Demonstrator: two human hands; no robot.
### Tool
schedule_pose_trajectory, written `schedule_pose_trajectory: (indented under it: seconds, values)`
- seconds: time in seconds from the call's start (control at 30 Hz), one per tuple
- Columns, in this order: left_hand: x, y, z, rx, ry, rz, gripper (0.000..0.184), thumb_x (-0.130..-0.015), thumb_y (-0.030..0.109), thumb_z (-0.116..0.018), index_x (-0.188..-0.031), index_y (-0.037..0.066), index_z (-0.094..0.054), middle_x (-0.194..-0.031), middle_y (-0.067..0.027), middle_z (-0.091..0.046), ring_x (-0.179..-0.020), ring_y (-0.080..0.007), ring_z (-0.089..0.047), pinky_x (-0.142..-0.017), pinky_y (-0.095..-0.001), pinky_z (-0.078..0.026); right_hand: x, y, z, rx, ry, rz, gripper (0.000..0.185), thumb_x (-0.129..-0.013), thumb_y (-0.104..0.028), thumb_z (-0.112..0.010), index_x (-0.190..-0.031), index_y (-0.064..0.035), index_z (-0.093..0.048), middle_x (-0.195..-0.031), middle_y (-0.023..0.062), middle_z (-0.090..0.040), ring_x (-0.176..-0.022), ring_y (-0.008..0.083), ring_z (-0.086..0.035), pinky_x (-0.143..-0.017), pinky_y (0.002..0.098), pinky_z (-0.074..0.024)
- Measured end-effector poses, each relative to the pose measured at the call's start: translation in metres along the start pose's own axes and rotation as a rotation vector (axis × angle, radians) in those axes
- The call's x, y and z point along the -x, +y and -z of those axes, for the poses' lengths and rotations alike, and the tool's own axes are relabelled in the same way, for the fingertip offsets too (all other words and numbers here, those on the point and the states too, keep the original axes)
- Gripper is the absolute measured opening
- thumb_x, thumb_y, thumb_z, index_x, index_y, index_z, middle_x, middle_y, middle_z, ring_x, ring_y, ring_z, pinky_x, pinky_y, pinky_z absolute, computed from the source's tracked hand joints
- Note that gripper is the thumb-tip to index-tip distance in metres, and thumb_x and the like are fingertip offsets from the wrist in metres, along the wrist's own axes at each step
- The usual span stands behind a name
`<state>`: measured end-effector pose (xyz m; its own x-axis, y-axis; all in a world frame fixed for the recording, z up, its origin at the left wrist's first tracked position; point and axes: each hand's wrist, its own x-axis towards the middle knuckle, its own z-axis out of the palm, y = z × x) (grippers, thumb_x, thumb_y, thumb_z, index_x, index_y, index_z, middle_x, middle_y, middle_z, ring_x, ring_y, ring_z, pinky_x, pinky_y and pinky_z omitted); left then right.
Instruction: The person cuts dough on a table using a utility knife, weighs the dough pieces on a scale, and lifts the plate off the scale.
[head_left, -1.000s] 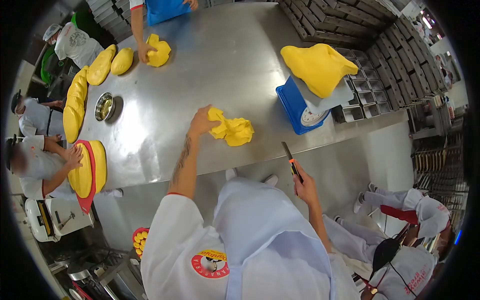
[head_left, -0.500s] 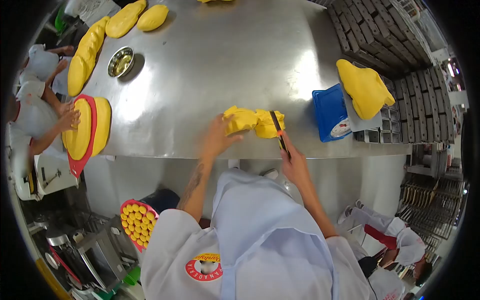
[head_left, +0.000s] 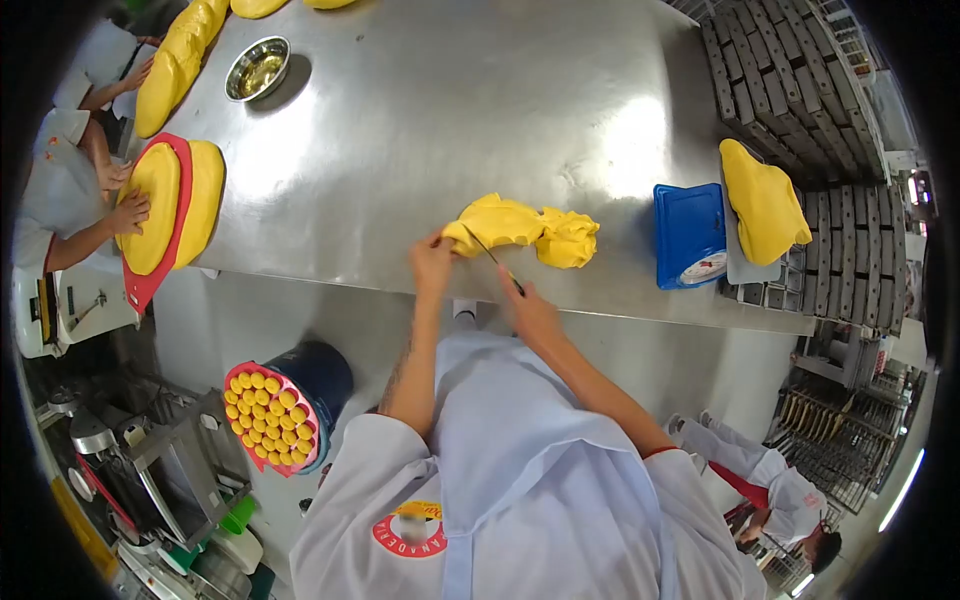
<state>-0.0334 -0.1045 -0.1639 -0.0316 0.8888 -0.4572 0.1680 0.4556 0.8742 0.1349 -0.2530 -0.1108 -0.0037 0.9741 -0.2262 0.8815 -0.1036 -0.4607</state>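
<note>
Yellow dough (head_left: 500,217) lies on the steel table near its front edge, joined to or touching a crumpled lump (head_left: 567,240) on its right. My right hand (head_left: 533,314) is closed around the handle of a knife (head_left: 487,250). The dark blade slants across the left end of the dough. At that same end, the fingers of my left hand (head_left: 431,262) pinch the dough's edge. Right of the dough stands a blue scale (head_left: 688,235) with a big slab of yellow dough (head_left: 764,203) on its pan.
Metal pans (head_left: 790,90) are stacked at the right. A metal bowl (head_left: 257,69) of yellowish liquid stands back left. Co-workers are at the left, one hand (head_left: 130,212) on dough over a red board (head_left: 183,200). Below left, dough balls (head_left: 268,418) cover a pink tray on a dark bin.
The knife has moved from the right lump to the left end of the dough. My left hand has closed on the dough's edge. The whole view has shifted slightly.
</note>
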Motion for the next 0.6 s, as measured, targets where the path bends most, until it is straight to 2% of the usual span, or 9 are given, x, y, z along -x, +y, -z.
schedule_pose_trajectory:
  seconds: [0.03, 0.07, 0.13, 0.23, 0.37, 0.47, 0.53, 0.57, 0.6]
  values:
    - [-0.005, -0.007, 0.004, 0.125, -0.001, 0.057, 0.031, -0.089, 0.001, -0.063, -0.119, -0.004, -0.069, -0.096, -0.0147, -0.073, -0.084, -0.0168, -0.069, -0.071, -0.0306, -0.060, 0.026, 0.021, -0.007, -0.012, 0.030, 0.043, 0.083, -0.086, 0.001, -0.054, -0.159, -0.0269, -0.025, -0.103, 0.0205, -0.058, -0.077, 0.0400, -0.065, -0.065, 0.0476, -0.0549]
    - [-0.012, -0.009, 0.004, 0.257, 0.003, 0.104, 0.030, -0.089, 0.000, -0.061, -0.118, -0.006, -0.069, -0.098, -0.0148, -0.072, -0.085, -0.0173, -0.070, -0.072, -0.0310, -0.061, 0.042, 0.032, 0.003, 0.015, -0.066, -0.008, 0.084, -0.086, 0.002, -0.054, -0.159, -0.0268, -0.024, -0.102, 0.0198, -0.057, -0.076, 0.0395, -0.064, -0.064, 0.0474, -0.0548]
    - [-0.009, -0.003, 0.010, 0.214, -0.003, 0.093, 0.030, -0.090, -0.001, -0.060, -0.118, -0.009, -0.067, -0.102, -0.0146, -0.071, -0.088, -0.0198, -0.070, -0.076, -0.0328, -0.063, 0.066, 0.032, 0.030, 0.058, -0.268, -0.121, 0.085, -0.085, 0.003, -0.053, -0.159, -0.0268, -0.023, -0.099, 0.0185, -0.056, -0.075, 0.0385, -0.064, -0.064, 0.0469, -0.0546]
    - [-0.003, -0.023, 0.014, 0.275, -0.039, 0.069, 0.031, -0.091, -0.002, -0.059, -0.120, -0.009, -0.064, -0.107, -0.0144, -0.069, -0.093, -0.0210, -0.069, -0.081, -0.0338, -0.062, 0.025, -0.013, 0.055, -0.067, 0.040, 0.087, 0.085, -0.085, 0.002, -0.054, -0.159, -0.0260, -0.025, -0.096, 0.0176, -0.055, -0.071, 0.0370, -0.063, -0.062, 0.0469, -0.0539]
    - [0.002, -0.025, 0.015, 0.362, -0.030, 0.083, 0.032, -0.090, -0.004, -0.060, -0.122, -0.008, -0.064, -0.112, -0.0148, -0.068, -0.095, -0.0200, -0.068, -0.080, -0.0334, -0.061, -0.059, -0.030, 0.010, 0.057, -0.041, 0.052, 0.088, -0.082, 0.003, -0.055, -0.159, -0.0267, -0.024, -0.108, 0.0186, -0.059, -0.079, 0.0377, -0.066, -0.065, 0.0461, -0.0550]
    - [0.006, -0.018, 0.016, 0.402, 0.099, 0.121, 0.031, -0.093, -0.001, -0.057, -0.123, -0.006, -0.062, -0.114, -0.0122, -0.067, -0.097, -0.0217, -0.067, -0.083, -0.0371, -0.058, -0.036, -0.005, 0.003, 0.074, -0.105, 0.017, 0.090, -0.082, 0.003, -0.056, -0.158, -0.0313, -0.023, -0.115, 0.0184, -0.060, -0.085, 0.0386, -0.067, -0.069, 0.0470, -0.0554]
    - [-0.037, -0.088, 0.038, 1.006, 0.139, -0.019, 0.028, -0.096, 0.007, -0.053, -0.121, -0.002, -0.061, -0.111, -0.0112, -0.066, -0.101, -0.0255, -0.064, -0.088, -0.0431, -0.055, 0.021, 0.044, -0.003, 0.061, -0.024, 0.006, 0.091, -0.082, 0.002, -0.057, -0.158, -0.0350, -0.023, -0.114, 0.0175, -0.060, -0.085, 0.0393, -0.067, -0.069, 0.0479, -0.0551]
    - [-0.050, -0.092, 0.072, 1.133, 0.048, -0.116, 0.028, -0.096, 0.015, -0.052, -0.120, 0.001, -0.060, -0.112, -0.0113, -0.065, -0.104, -0.0271, -0.062, -0.092, -0.0473, -0.052, 0.055, 0.077, -0.015, 0.061, 0.069, 0.005, 0.091, -0.083, 0.001, -0.057, -0.158, -0.0370, -0.023, -0.112, 0.0168, -0.061, -0.082, 0.0399, -0.066, -0.068, 0.0485, -0.0548]
    - [-0.060, -0.097, 0.117, 1.254, -0.048, -0.208, 0.029, -0.097, 0.022, -0.052, -0.118, 0.004, -0.060, -0.113, -0.0115, -0.063, -0.106, -0.0287, -0.061, -0.096, -0.0516, -0.049, 0.088, 0.094, -0.005, 0.099, -0.038, -0.016, 0.089, -0.085, 0.000, -0.057, -0.158, -0.0360, -0.023, -0.109, 0.0166, -0.060, -0.080, 0.0400, -0.065, -0.068, 0.0485, -0.0544]
